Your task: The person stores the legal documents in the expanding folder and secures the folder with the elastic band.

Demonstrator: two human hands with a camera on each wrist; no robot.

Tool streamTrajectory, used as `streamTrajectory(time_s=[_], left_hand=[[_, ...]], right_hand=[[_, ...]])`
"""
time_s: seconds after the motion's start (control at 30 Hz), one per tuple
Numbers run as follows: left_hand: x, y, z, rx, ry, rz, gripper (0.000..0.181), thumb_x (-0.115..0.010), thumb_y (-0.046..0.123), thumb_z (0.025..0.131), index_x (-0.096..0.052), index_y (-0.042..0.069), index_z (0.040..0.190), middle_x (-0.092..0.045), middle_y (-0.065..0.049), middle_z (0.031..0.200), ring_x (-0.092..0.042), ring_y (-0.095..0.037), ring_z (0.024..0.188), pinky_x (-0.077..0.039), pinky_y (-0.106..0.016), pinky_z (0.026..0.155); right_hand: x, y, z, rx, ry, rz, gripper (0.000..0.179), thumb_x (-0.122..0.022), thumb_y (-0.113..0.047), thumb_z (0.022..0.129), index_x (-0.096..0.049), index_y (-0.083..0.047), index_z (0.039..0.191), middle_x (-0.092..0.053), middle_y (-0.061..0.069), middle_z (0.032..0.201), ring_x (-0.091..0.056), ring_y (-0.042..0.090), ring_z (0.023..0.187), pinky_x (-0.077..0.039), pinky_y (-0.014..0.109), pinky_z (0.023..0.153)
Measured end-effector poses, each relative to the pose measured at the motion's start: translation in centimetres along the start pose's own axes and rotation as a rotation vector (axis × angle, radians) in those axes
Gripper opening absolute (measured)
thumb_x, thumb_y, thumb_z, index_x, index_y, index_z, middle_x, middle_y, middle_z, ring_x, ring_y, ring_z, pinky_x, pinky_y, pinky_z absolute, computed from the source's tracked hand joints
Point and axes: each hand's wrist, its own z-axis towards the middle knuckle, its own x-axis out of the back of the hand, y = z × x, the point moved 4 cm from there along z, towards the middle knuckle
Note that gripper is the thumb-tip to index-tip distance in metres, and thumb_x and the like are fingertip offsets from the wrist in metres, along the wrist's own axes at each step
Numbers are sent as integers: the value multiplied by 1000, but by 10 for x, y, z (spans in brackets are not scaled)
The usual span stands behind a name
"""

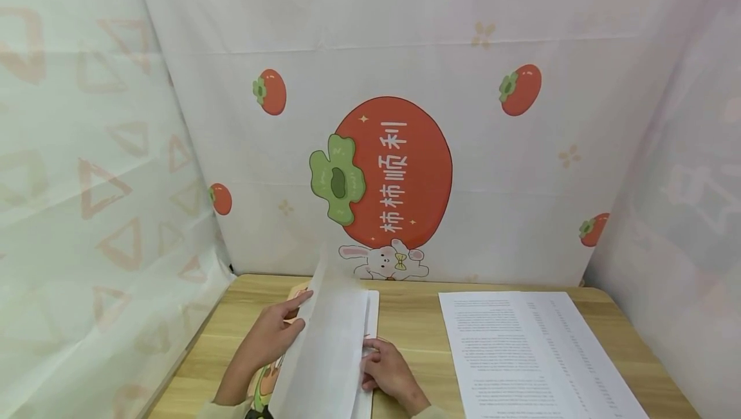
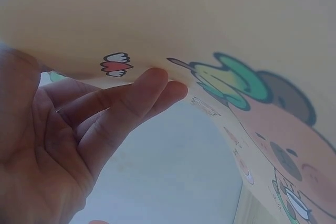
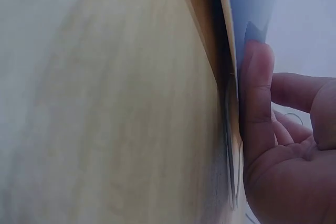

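Observation:
In the middle of the table, a booklet or folder stands partly open. Its pale yellow cover [image 2: 283, 114] carries a cartoon bear and a winged heart. The white inner side [image 1: 330, 354] faces right, upright and blurred at the top. My left hand [image 1: 272, 335] holds this raised cover at its left side, thumb and fingertips against the edge in the left wrist view. My right hand [image 1: 389, 371] touches the right edge of the white part lying below. The right wrist view shows one finger [image 3: 258, 87] straight along that edge; whether anything is pinched is hidden.
Printed white sheets [image 1: 509, 348] lie on the right of the wooden table [image 1: 411, 322], partly overlapping. A hanging cloth [image 1: 480, 226] with a large persimmon print closes off the back, and patterned cloth [image 1: 104, 226] hangs at the left side.

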Motion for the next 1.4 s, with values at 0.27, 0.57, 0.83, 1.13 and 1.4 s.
streamTrajectory(time_s=[0.27, 0.57, 0.83, 1.13, 1.4], left_hand=[[0, 0, 0, -2, 5, -3, 53, -57, -7, 93, -58, 1, 145, -47, -33, 146, -35, -2, 61, -42, -24, 50], [1, -2, 0, 21, 16, 22, 54, -56, -6, 93, -58, 3, 146, -53, -32, 141, -29, -4, 57, -37, -22, 48], [1, -1, -1, 8, 20, 31, 54, -56, -5, 92, -58, 2, 145, -63, -10, 82, -31, -3, 55, -36, -21, 48], [3, -2, -3, 15, 5, 51, 54, -55, -5, 94, -57, 2, 147, -21, 10, 64, -16, -3, 50, -27, -20, 47], [0, -4, 1, 6, 15, 47, 53, -58, -5, 92, -59, 2, 145, -67, -25, 122, -30, -5, 57, -40, -23, 51]], right_hand=[[-3, 4, 3, -25, 22, 3, 25, -59, 8, 91, -65, 8, 116, -67, 6, 77, -62, 12, 55, -56, 27, 51], [-2, 5, -1, -73, 52, -5, 13, -60, 6, 93, -69, 6, 102, -64, 6, 67, -63, 12, 55, -56, 26, 51], [2, 1, -6, -81, 68, -20, 10, -61, 6, 89, -71, 4, 91, -65, 8, 68, -64, 12, 58, -57, 28, 53], [27, -16, -18, 1, 25, -138, 12, -64, -2, 93, -70, 4, 101, -66, 9, 74, -62, 18, 58, -53, 30, 51], [81, -38, -36, 65, 125, -506, 36, -70, -22, 95, -67, 3, 122, -70, 8, 103, -67, 28, 90, -55, 44, 76]])
